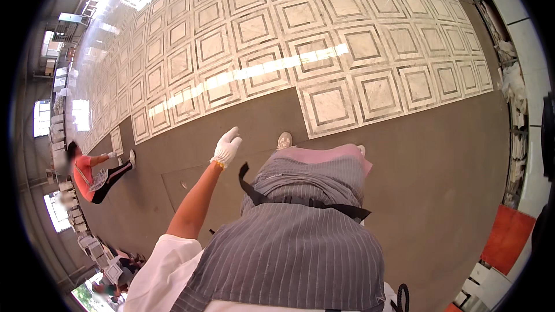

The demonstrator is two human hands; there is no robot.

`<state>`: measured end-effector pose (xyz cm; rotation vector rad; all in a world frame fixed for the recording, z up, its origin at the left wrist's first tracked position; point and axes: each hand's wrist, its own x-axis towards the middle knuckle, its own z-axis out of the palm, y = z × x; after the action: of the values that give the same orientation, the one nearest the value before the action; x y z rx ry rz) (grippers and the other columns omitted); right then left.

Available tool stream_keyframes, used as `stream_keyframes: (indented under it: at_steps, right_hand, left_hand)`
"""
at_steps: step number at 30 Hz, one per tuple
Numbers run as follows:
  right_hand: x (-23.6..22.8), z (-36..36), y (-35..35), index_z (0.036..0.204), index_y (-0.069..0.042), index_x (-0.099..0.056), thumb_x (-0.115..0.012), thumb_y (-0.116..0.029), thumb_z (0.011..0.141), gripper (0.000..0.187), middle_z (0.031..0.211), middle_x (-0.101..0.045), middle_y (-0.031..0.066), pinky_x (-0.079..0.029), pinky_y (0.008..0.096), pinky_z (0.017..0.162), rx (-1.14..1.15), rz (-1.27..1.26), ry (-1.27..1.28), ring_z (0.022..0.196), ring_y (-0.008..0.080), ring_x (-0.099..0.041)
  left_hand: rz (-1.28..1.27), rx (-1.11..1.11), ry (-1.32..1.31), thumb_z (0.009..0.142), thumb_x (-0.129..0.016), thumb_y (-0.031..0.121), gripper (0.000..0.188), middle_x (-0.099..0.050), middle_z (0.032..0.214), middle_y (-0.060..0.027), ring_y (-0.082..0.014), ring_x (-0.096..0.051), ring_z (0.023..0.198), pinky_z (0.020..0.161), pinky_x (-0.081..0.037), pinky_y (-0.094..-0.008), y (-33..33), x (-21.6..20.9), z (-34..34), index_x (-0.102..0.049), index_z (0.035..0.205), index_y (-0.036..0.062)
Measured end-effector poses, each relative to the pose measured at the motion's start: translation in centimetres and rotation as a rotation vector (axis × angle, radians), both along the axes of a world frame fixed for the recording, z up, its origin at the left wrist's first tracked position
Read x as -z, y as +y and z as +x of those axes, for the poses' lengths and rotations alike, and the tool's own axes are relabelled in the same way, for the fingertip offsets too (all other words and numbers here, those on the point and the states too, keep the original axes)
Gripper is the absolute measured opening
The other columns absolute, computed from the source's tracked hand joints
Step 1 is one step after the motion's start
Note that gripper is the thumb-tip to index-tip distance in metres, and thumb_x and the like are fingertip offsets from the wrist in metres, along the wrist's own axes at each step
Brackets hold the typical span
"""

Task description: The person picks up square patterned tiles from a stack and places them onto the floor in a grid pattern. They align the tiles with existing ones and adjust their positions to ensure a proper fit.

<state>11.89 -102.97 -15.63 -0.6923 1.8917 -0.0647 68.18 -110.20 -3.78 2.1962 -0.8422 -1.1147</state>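
Note:
My left hand [226, 147] wears a white glove and is stretched out in front of me above the grey floor, fingers loosely together, holding nothing. My bare left forearm leads up to it from a white sleeve. My right hand is out of sight. Below me I see my grey striped apron [300, 237] with a black strap, and one light shoe [284, 140] at the edge of the laid tiles.
Square marble tiles with dark borders [300, 40] cover the far floor; bare grey floor [439, 162] lies nearer. A person in a red top [92, 176] crouches at the left by a tile. Stacked tiles line the left wall. A red board [507, 237] leans at right.

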Motion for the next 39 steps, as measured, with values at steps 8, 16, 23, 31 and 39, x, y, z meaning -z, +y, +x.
stream_keyframes:
  at_steps: [8, 16, 23, 31, 39]
  right_hand:
    - [-4.2, -15.1, -22.1, 0.088, -0.005, -0.063, -0.058, -0.019, 0.087, 0.015, 0.075, -0.060, 0.0027, -0.045, 0.0239, 0.057, 0.149, -0.052, -0.460, 0.062, 0.0098, -0.056]
    - [-7.4, -28.7, -28.2, 0.107, -0.006, -0.058, -0.055, -0.021, 0.090, 0.023, 0.088, -0.062, 0.0045, -0.051, 0.0285, 0.058, 0.039, -0.037, -0.148, 0.069, 0.0130, -0.060]
    - [-6.1, -28.1, -26.3, 0.105, -0.009, -0.059, -0.057, -0.023, 0.090, 0.021, 0.087, -0.065, 0.0046, -0.053, 0.0308, 0.060, -0.179, 0.102, -0.173, 0.073, 0.0141, -0.063]
    - [-7.0, -27.4, -31.0, 0.106, -0.008, -0.057, -0.056, -0.025, 0.091, 0.023, 0.088, -0.064, 0.0047, -0.053, 0.0312, 0.062, -0.173, 0.062, -0.140, 0.073, 0.0146, -0.062]
    - [-6.5, -18.0, -29.4, 0.104, -0.006, -0.058, -0.057, -0.021, 0.089, 0.021, 0.085, -0.064, 0.0049, -0.053, 0.0301, 0.058, -0.274, 0.075, -0.149, 0.069, 0.0142, -0.062]
  left_hand:
    - [0.340, -0.171, -0.049, 0.082, -0.054, 0.017, 0.056, -0.050, 0.133, -0.0217, -0.0290, -0.048, 0.125, 0.105, -0.036, -0.0325, 11.4, 5.8, -15.3, -0.044, 0.132, -0.0069]
    - [0.349, 0.071, 0.022, 0.083, -0.053, 0.024, 0.046, -0.060, 0.121, -0.0180, -0.0268, -0.055, 0.116, 0.099, -0.041, -0.0333, 5.8, 0.9, -32.8, -0.056, 0.121, -0.0015]
    - [0.279, -0.104, 0.048, 0.085, -0.055, 0.027, 0.033, -0.063, 0.108, -0.0175, -0.0303, -0.058, 0.105, 0.093, -0.044, -0.0367, 2.6, 2.2, -36.6, -0.064, 0.106, 0.0035]
    - [0.374, -0.215, 0.087, 0.085, -0.055, 0.026, 0.031, -0.066, 0.101, -0.0163, -0.0288, -0.060, 0.101, 0.090, -0.045, -0.0360, 8.2, 2.7, -38.1, -0.065, 0.100, 0.0012]
    - [0.313, -0.304, 0.069, 0.085, -0.057, 0.026, 0.031, -0.065, 0.101, -0.0163, -0.0290, -0.061, 0.099, 0.089, -0.046, -0.0354, 12.5, 2.5, -33.4, -0.065, 0.102, 0.0016]
